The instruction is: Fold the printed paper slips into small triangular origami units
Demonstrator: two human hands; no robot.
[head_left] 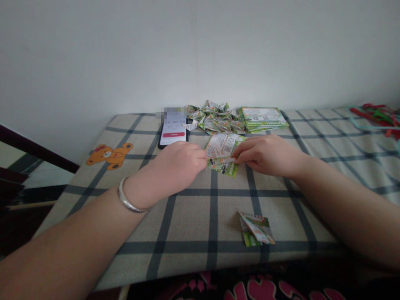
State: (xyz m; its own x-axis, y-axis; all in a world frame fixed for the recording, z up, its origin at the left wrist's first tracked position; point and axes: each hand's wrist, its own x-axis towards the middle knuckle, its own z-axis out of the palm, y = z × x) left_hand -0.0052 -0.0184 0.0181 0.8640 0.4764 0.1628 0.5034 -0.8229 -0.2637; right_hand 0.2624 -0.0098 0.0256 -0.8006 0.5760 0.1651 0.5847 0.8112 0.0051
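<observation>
A green and orange printed paper leaflet [222,155] lies on the checked tablecloth [193,216], partly folded along its near edge. My left hand [175,166] is closed and pinches the leaflet's left side. My right hand [265,156] is closed on the right side, fingertips pressing the fold. A silver bangle [128,200] circles my left wrist. A small folded paper piece [256,229] rests near the front edge.
Behind the hands are a pile of folded paper pieces [215,118], a stack of flat leaflets [262,118] and a phone [173,131] with its screen lit. Red and green cords [379,116] lie far right. A bear print [109,155] marks the cloth. A white wall stands behind.
</observation>
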